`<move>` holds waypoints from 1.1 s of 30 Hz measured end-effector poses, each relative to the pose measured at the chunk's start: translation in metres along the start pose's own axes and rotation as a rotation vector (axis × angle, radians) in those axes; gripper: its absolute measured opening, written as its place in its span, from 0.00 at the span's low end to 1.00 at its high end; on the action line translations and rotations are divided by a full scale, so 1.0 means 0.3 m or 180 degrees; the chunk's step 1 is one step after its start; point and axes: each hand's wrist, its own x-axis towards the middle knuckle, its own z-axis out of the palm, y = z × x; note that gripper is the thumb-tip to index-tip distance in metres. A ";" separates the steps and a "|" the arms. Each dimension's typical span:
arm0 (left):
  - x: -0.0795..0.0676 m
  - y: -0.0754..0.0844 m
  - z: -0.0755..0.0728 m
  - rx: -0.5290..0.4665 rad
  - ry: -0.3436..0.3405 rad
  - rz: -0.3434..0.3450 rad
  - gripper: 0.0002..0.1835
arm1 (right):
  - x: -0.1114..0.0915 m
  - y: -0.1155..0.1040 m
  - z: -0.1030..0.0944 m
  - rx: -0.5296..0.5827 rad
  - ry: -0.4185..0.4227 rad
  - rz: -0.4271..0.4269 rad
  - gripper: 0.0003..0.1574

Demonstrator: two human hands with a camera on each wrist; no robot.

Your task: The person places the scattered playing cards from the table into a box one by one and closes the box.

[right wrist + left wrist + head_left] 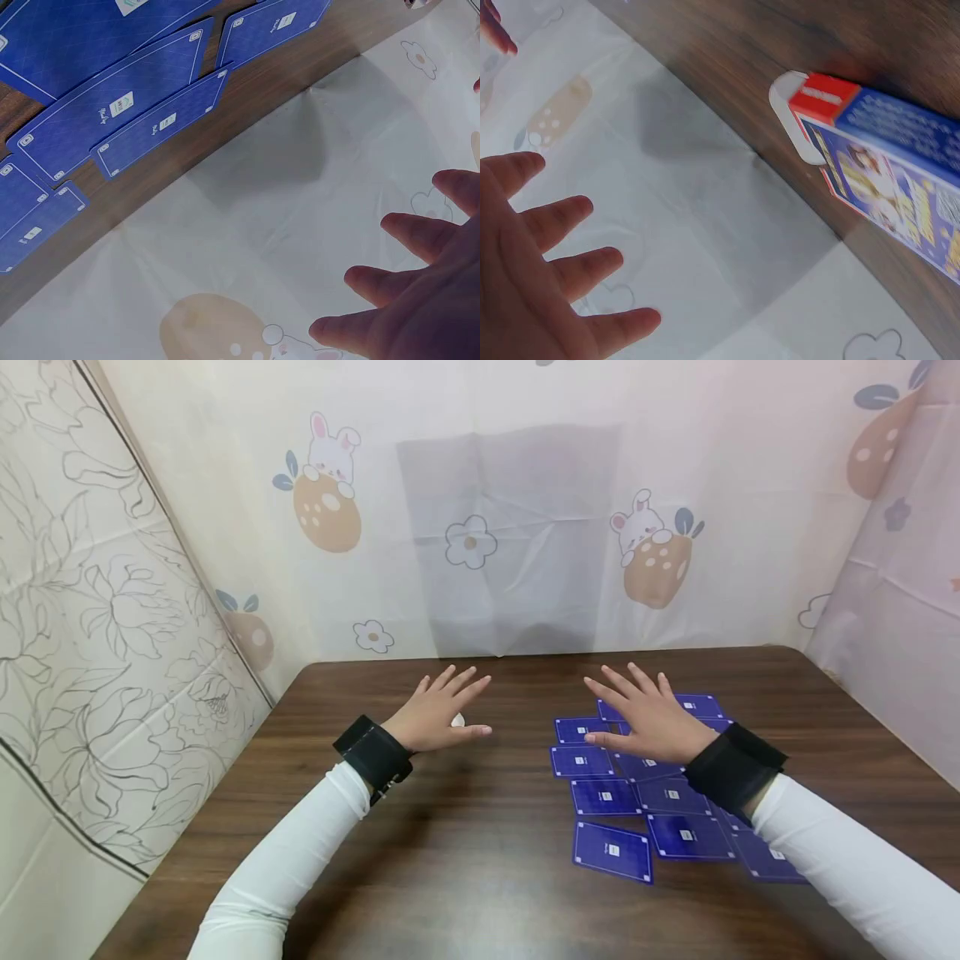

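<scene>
My left hand [437, 714] hovers over the left half of the table with its fingers spread and holds nothing. Beneath it lies a blue and red printed card box [885, 161] with its white end flap [789, 112] sticking out; in the head view the hand hides nearly all of it. My right hand [648, 718] is held above the right half, fingers spread, palm facing down and nothing in its grasp. Below that hand, blue cards [606, 797] lie in rough rows, several overlapping; the right hand and forearm cover some of them.
The brown wooden table [480, 893] ends at a patterned cloth [525, 552] hanging behind it. A flower-line panel [112, 602] stands at the left. Black bands [375, 756] circle both wrists over white sleeves.
</scene>
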 end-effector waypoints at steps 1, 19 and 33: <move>-0.005 -0.006 -0.004 -0.0015 -0.0001 -0.0020 0.42 | -0.001 0.002 0.001 0.0007 -0.0002 -0.0003 0.52; -0.040 -0.132 0.025 0.0102 -0.0512 -0.0835 0.47 | -0.042 0.034 -0.015 0.0081 -0.0046 0.0100 0.50; -0.030 -0.190 0.088 0.0063 -0.0755 -0.1242 0.43 | -0.045 0.044 -0.018 0.0012 -0.0108 0.0135 0.50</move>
